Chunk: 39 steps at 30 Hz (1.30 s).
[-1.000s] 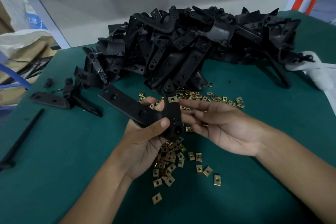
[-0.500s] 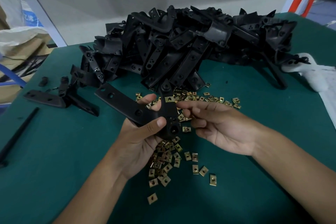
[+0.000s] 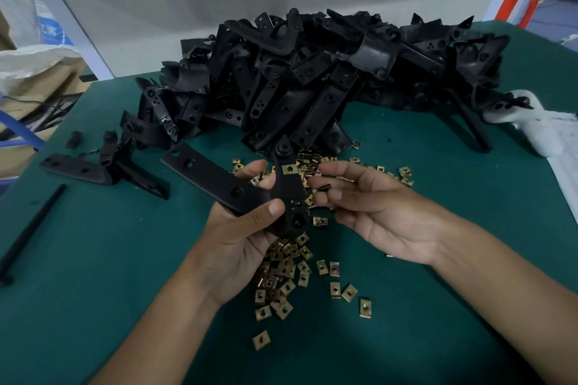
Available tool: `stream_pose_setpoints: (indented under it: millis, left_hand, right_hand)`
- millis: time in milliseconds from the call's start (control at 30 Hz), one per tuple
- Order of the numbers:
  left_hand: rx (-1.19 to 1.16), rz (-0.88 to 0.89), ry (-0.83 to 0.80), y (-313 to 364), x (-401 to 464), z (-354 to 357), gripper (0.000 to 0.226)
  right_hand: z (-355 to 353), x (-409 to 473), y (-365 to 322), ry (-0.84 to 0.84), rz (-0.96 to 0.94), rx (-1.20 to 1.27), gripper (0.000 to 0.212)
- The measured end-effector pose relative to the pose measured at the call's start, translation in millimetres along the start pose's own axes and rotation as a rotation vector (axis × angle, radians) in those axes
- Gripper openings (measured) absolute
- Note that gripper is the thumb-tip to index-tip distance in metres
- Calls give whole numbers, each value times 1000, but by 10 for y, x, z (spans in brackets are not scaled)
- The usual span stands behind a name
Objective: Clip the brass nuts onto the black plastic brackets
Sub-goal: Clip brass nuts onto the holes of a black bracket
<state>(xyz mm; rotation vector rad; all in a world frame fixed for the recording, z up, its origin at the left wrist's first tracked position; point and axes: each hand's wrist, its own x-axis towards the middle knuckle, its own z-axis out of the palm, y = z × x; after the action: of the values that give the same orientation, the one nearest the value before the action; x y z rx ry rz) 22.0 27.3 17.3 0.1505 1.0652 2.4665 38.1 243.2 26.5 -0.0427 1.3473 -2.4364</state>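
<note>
My left hand (image 3: 240,234) grips a black plastic bracket (image 3: 212,176) above the green table, thumb across its bend. One brass nut (image 3: 289,169) sits clipped on the bracket's upright arm. My right hand (image 3: 369,206) hovers just right of the bracket, palm up, fingers loosely bent; a dark bit shows between its fingers, too small to identify. Loose brass nuts (image 3: 287,275) lie scattered under and beyond my hands. A big heap of black brackets (image 3: 312,78) fills the far middle of the table.
Two brackets (image 3: 103,169) lie apart at the left beside small black bits. A black rod (image 3: 31,228) lies near the left edge. White cloth (image 3: 538,128) sits at the right. Bags and boxes stand off the table's left side.
My right hand has drawn back from the bracket's upright arm to the right and turned palm up. The bracket with its clipped nut stays in my left hand.
</note>
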Motion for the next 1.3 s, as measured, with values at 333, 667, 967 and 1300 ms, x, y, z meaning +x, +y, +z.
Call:
stream_pose_setpoints:
  millis: [333,667,967,1300]
  left_hand:
    - [8,4,-24,0,-7,-9,83]
    - [19,-5,-5,-9,5,-18,84]
    - [65,16,-41,-8,0,-13,81]
    - [111,6,-39,-37,4,-47,83]
  right_hand:
    - [27,3,-4,74,21,30,24]
    - [75,-30,-18,0,49,-6,15]
    - [83,-32,6,15,69,-61,17]
    - [117,-54,-5,-10,44,-186,9]
